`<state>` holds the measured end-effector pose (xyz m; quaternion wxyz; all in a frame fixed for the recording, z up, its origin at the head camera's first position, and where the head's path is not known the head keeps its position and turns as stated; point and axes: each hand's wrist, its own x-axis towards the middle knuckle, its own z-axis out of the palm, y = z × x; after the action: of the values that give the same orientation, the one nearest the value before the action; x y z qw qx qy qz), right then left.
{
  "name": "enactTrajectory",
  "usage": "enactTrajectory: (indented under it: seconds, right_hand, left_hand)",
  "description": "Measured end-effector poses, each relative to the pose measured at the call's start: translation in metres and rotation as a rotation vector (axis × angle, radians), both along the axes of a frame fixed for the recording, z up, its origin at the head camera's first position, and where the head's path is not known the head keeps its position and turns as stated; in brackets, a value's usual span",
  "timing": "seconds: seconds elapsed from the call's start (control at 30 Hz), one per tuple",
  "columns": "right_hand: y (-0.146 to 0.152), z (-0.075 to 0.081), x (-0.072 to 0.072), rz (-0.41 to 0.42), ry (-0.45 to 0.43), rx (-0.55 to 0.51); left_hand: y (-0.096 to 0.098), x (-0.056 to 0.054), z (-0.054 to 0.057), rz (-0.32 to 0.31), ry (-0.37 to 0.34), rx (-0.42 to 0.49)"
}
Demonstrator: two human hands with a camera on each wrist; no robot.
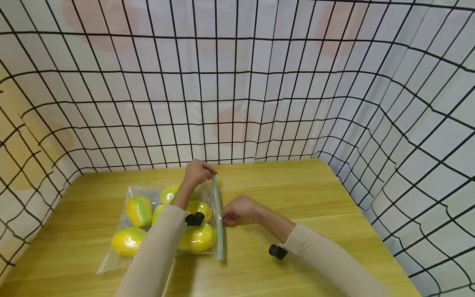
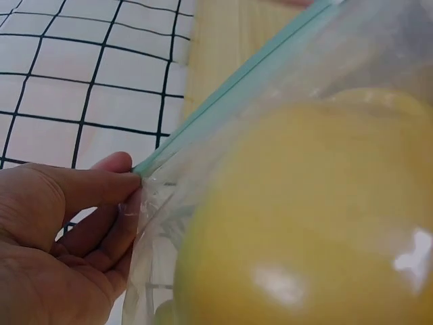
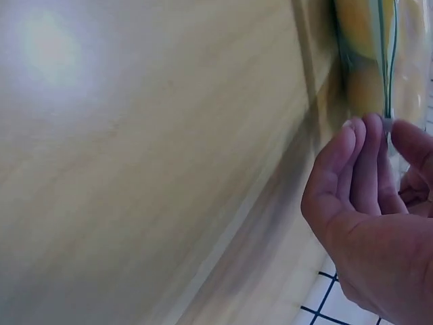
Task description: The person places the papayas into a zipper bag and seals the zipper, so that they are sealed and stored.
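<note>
A clear zip bag (image 1: 153,191) lies on the table with several yellow-green mangoes (image 1: 139,210) inside, its pale green zip strip (image 1: 220,241) facing right. At the strip's far end, my left hand (image 1: 199,172) pinches the corner between thumb and fingers. Partway along the strip, my right hand (image 1: 243,209) pinches the small white slider (image 1: 220,217). A large mango (image 2: 304,217) fills much of the left wrist view, behind the plastic. In the right wrist view, thumb and fingertips meet on the slider (image 3: 387,125). My left forearm hides part of the bag and some mangoes.
The wooden table (image 1: 297,185) extends around the bag. A white cloth with a black grid (image 1: 230,82) rises behind the table and along both sides. A black wrist camera (image 1: 277,252) sits at the right sleeve, another (image 1: 194,219) at the left.
</note>
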<state>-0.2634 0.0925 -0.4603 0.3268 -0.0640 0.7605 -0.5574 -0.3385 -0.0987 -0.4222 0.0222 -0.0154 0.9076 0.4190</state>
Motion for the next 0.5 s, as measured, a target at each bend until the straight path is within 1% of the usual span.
enactTrajectory:
  seconds: [0.13,0.2,0.37,0.5]
  right_hand:
    - [0.004,0.001,0.009,0.064,-0.043,-0.011]
    - [0.005,0.003,0.013,0.110,-0.038,0.002]
    - [0.006,0.006,0.023,0.191,-0.053,0.027]
    - [0.007,0.006,0.030,0.289,-0.092,0.046]
  left_hand:
    - [0.000,-0.002,-0.001,0.017,0.008,0.003]
    - [-0.001,-0.004,-0.001,0.019,0.009,0.006]
    - [-0.006,-0.007,0.000,0.035,0.021,0.023]
    - [-0.011,-0.007,0.000,0.050,0.032,0.034]
